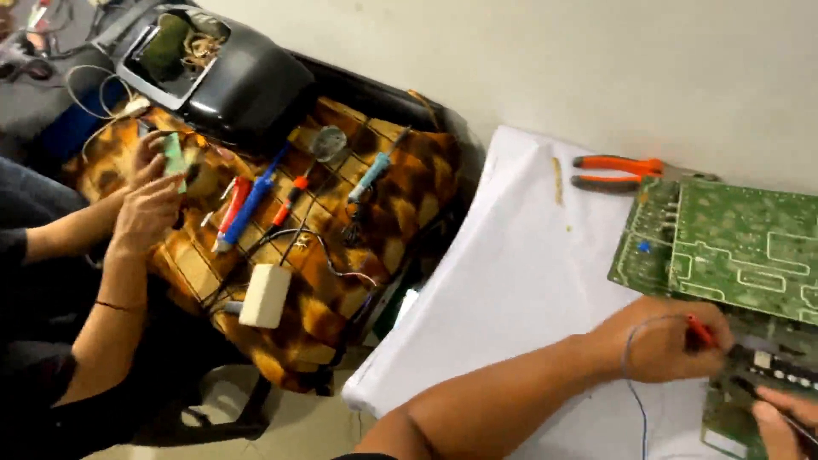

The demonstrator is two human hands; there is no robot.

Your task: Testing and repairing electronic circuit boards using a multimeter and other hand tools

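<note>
With my left hand [663, 345] clenched on the thin red-tipped probe [700, 330] and my right hand [780, 423] gripping a dark probe, either tip may slip across the flat green circuit board [741, 247] and bridge adjacent solder tracks.

Two bare hands and one bare forearm, seen from above.

The left hand [660, 345] joins a forearm that is uncovered along its whole visible length, from the wrist to the lower edge of the view; no sleeve, watch, band or ring shows on it. A dark strip at the bottom edge by the elbow may be clothing, but it is too small to tell. Of the right hand [780, 417] only a few ungloved fingers show at the lower right corner, with no ring visible.
</note>
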